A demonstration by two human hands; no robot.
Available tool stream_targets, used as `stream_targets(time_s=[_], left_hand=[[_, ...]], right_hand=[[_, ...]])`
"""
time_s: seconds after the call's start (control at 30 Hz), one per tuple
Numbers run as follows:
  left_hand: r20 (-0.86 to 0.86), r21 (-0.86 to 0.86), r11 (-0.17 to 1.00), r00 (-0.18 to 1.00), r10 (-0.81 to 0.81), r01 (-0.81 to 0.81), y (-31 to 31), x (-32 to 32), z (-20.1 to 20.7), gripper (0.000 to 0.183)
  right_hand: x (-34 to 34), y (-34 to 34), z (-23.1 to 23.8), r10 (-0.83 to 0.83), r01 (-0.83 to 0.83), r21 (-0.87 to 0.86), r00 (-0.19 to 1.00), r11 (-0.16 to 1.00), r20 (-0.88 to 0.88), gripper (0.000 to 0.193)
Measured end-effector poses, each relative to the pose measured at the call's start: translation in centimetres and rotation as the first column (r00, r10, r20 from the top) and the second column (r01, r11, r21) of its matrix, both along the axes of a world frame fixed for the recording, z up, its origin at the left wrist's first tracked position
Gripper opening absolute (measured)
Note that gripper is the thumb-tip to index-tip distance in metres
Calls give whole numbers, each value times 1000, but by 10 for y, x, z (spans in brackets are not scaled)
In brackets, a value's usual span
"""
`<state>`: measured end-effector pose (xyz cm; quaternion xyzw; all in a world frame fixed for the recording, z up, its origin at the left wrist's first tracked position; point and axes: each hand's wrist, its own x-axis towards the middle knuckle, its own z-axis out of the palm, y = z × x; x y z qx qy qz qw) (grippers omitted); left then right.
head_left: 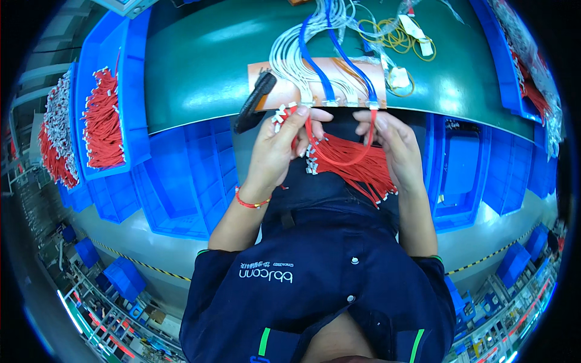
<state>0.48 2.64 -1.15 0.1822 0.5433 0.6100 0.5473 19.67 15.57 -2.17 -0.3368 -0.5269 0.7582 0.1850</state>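
My left hand (272,151) is closed around several red cables with white connectors (280,117), just in front of the table edge. A red cable (373,119) hangs in a loop between my two hands. My right hand (400,148) pinches it near its right end, close to a white connector at the edge of a copper-coloured plate (284,92). White cables (284,51) and blue cables (310,59) run across the plate to connectors along its front edge. Below my hands, a bundle of red cables (354,160) with white ends lies across my lap.
The plate rests on a green tabletop (206,72), with a black object (254,103) at its left. Blue bins (131,91) of red cables stand at left, others at right. Yellow cable (387,36) lies coiled behind. Blue bins (172,181) sit under the table.
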Motion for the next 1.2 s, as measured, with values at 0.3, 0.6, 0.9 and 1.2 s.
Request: stream_targets(time_s=[0.3,0.6,0.9,1.2], left_hand=[[111,48,997,992,60,-66,8,8,-3,39],[40,50,999,999,-17,15,-9,0,14,41],[-307,59,997,949,73,-58,-46,-32,47,25],[-435,-235,961,868,-238,146,-34,-12,16,27]], right_hand=[[-16,-3,-3,-125,119,-64,986,991,-108,32],[2,-12,4,95,-90,92,994,992,-55,33],[-16,-33,-38,189,-414,646,901,641,390,9],[-12,-25,-21,168,-166,586,984,793,53,10]])
